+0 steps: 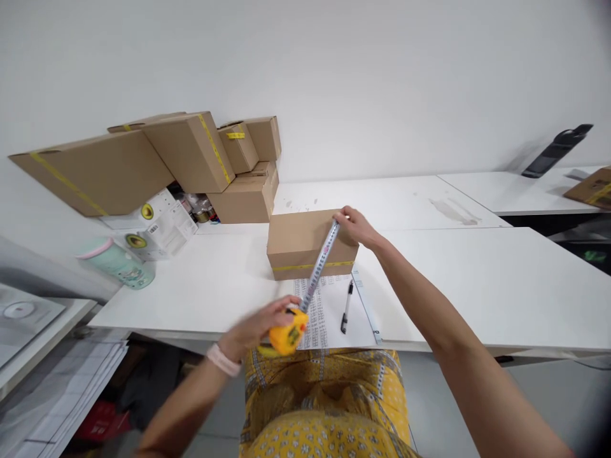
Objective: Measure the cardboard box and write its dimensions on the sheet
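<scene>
A small brown cardboard box (300, 238) with a yellow tape band stands on the white table (477, 286). My left hand (260, 324) is closed round a yellow tape measure case (287, 337) near the table's front edge. Its blade (319, 264) runs up across the box. My right hand (356, 229) pinches the blade's tip at the box's far right top edge. Under the box lies a printed sheet (329, 312) with a black pen (347, 308) on it.
A pile of cardboard boxes (191, 159) leans against the wall at the back left, with white cartons (157, 226) and a pale green cup (119, 262) beside them. Another box (592, 187) and a black object (556, 151) lie at the far right.
</scene>
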The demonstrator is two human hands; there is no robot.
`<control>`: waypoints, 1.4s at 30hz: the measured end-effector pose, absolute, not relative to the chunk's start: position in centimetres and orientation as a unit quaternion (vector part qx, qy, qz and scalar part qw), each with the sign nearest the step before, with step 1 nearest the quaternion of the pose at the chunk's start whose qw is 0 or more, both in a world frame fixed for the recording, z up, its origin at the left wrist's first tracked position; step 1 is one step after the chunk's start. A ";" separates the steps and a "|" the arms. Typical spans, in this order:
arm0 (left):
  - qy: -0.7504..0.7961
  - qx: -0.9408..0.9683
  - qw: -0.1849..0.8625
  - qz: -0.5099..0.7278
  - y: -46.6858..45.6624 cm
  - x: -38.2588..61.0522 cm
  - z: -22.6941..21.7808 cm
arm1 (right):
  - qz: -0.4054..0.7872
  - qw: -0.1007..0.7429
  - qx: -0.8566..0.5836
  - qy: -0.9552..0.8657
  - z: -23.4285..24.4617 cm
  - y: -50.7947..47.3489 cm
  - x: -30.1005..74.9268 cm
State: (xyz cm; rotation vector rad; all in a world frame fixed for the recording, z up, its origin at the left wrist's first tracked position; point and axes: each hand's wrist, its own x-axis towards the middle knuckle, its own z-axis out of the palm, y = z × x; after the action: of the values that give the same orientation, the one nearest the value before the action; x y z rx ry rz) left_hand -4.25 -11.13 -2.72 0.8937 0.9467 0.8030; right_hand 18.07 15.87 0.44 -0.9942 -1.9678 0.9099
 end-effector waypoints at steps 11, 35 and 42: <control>0.455 0.241 0.670 0.535 -3.1 4.6 -1.6 | 0.277 0.297 -0.514 -0.756 0.2 20.7 11.1; 0.503 0.305 0.562 0.581 -5.9 2.1 -2.1 | 0.437 0.431 -0.451 -0.648 -1.4 22.9 14.5; 0.592 0.311 0.333 0.664 -7.8 -4.3 -5.3 | 0.448 0.435 -0.516 -0.587 -7.3 15.3 22.8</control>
State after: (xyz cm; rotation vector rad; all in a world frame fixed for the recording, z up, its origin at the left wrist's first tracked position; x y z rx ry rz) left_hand -4.35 -7.75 -5.30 0.8118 1.5470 1.7348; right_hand 22.83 15.27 -7.28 -1.2841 -1.4600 1.1145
